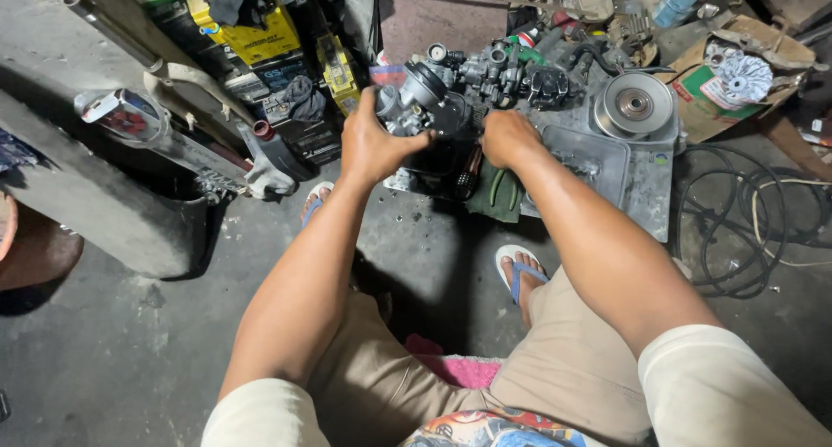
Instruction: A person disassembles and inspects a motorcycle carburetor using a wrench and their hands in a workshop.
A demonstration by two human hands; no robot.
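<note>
Two bare hands are seen at work over a concrete floor (113,360). A grey engine casing (628,165) is laid flat on that floor, with a round clutch pulley (637,105) seated at its far right corner. A carburetor (416,96) is held just beside the casing's left edge, clamped in the left hand (371,143). The right hand (506,137) is pressed, fingers curled under, against dark parts below; its grip cannot be told.
</note>
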